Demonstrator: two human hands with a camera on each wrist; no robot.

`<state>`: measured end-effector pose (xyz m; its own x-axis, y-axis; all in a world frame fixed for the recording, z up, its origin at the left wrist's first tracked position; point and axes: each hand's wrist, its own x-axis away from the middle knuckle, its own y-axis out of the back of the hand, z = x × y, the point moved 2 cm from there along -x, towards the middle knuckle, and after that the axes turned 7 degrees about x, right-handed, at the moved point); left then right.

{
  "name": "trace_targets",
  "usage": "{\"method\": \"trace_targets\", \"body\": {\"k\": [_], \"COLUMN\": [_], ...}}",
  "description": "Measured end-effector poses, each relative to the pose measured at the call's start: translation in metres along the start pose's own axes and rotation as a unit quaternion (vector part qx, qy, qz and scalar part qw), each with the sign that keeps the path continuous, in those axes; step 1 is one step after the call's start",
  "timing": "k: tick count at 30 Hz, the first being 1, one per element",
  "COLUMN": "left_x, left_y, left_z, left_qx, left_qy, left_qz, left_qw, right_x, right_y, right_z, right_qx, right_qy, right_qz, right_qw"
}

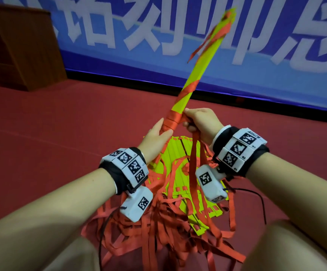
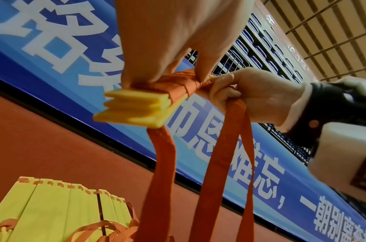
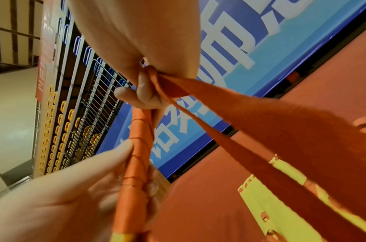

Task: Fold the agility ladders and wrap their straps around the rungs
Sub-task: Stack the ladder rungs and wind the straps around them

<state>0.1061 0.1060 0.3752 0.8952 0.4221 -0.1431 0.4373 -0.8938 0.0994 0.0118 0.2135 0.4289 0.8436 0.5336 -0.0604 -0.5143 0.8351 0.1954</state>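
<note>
Loose pile of yellow-green flat plastic rungs and tangled orange-red webbing straps [image 1: 180, 194] lies on the dark red floor [image 1: 60, 118] right under the wrists; probably the bulk of the work left. It looks light but will snag: the straps are limp and looped over each other, so lift by a stack of rungs, not by a strap, or the whole tangle comes up.

Held bundle of stacked yellow-green rungs [image 1: 199, 69] sits in the air above that pile, tilted up and away to the right; stiff lengthwise, thin, light; the left wrist view shows several flat slats stacked at the near end [image 2: 134, 108]; smooth plastic, so I'd expect the slats to slide against each other until the wrap is tight; best hold is over the wound section, where webbing gives friction.

Orange-red strap [image 1: 172, 119] is wound tight in close turns near the lower end, then spirals loosely higher up, with a frayed-looking tail at the far tip (blurred); soft, flat, needs steady tension or the turns slacken.

Left hand [image 1: 156, 135]: grip clamped round the wrapped lower end, fingers [image 3: 107, 162] lying along the turns.

Right hand [image 1: 199, 122]: grip closed, pinching the strap beside the top of the tight wrap; two free lengths [image 2: 225, 163] hang from there toward the pile.
</note>
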Motion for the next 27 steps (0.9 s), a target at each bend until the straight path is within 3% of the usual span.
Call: {"method": "trace_targets", "body": {"k": [3, 10, 13, 15, 17, 20, 27], "left_x": [0.003, 0.011, 0.016, 0.022, 0.027, 0.027, 0.021], "left_y": [0.002, 0.003, 0.002, 0.0, -0.002, -0.003, -0.011], "left_z": [0.004, -0.006, -0.008, -0.008, -0.008, -0.007, -0.003], "left_qx": [0.008, -0.076, 0.054, 0.174, 0.215, 0.185, 0.182], "left_qy": [0.017, -0.075, 0.011, 0.086, 0.084, 0.034, 0.016], "left_qz": [0.002, -0.008, 0.051, 0.12, 0.159, 0.131, 0.075], "left_qw": [1.0, 0.994, 0.997, 0.974, 0.96, 0.973, 0.98], "right_x": [0.002, 0.007, 0.004, 0.003, 0.003, 0.003, 0.001], "right_y": [0.005, 0.005, 0.007, 0.009, 0.011, 0.013, 0.014], "right_z": [-0.003, -0.01, -0.006, -0.004, -0.002, 0.003, 0.008], "right_qx": [0.021, -0.006, -0.062, -0.074, -0.059, -0.032, 0.026], "right_qy": [0.023, 0.05, 0.062, 0.077, 0.094, 0.095, 0.068], "right_qz": [-0.006, -0.004, -0.01, -0.002, 0.013, 0.038, 0.034], "right_qw": [0.999, 0.999, 0.996, 0.994, 0.994, 0.994, 0.997]}}
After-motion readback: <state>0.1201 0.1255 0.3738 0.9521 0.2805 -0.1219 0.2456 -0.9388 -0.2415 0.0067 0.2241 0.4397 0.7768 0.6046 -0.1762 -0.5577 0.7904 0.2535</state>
